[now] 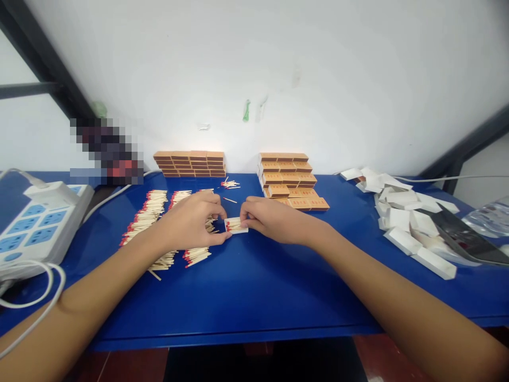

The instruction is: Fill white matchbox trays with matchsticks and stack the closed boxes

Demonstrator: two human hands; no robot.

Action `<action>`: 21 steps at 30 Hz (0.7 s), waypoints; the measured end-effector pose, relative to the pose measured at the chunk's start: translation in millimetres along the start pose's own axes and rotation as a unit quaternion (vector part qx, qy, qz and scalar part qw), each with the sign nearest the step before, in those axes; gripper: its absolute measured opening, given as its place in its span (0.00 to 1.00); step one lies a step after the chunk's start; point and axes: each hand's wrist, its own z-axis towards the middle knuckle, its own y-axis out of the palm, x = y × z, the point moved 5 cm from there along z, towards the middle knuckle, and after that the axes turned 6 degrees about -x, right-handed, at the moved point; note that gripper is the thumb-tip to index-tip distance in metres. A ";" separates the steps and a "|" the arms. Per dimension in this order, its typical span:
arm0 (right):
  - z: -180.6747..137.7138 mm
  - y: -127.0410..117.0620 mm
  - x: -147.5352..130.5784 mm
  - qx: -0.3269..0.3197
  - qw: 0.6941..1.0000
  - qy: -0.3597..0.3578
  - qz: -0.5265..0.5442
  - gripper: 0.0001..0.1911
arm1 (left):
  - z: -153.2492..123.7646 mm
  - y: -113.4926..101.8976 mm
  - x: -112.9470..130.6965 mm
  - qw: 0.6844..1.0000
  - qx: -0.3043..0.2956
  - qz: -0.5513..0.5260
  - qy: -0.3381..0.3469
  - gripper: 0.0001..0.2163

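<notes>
Left hand [199, 218] and right hand [267, 218] grasping opposite ends of matchbox tray [240, 231], presumably steadying it; matches [234, 225] inside lying lengthwise, heads [228, 227] leftward.

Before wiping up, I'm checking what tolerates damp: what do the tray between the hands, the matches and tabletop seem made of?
Tray: probably matte white card, going by its thin walls. Matches: likely bare wood, pale and dull, with red heads. Tabletop: glossy blue, showing soft reflections; painted metal or laminate, unclear.

The head view looks forward and down over the table [246, 292] toward the wall [338, 79].
</notes>
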 end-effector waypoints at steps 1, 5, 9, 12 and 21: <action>0.5 0.1 0.4 0.009 1.000 -0.002 0.008 0.07 | -0.1 0.1 0.0 1.000 -0.001 0.001 0.000 0.12; 0.5 -0.5 -1.2 0.057 0.998 0.002 0.026 0.06 | 0.4 0.1 0.5 1.000 0.001 0.001 0.003 0.13; 2.7 0.5 -3.9 0.055 0.998 -0.016 0.027 0.04 | 1.4 -0.3 1.0 1.000 -0.002 0.002 -0.002 0.13; 17.3 -6.4 3.7 0.091 0.996 0.004 0.024 0.06 | 0.9 -0.3 1.4 1.000 -0.010 0.002 -0.006 0.13; 86.7 -10.8 36.0 0.068 0.991 0.112 -0.041 0.14 | 0.0 -2.0 -0.2 1.000 0.002 0.009 0.002 0.13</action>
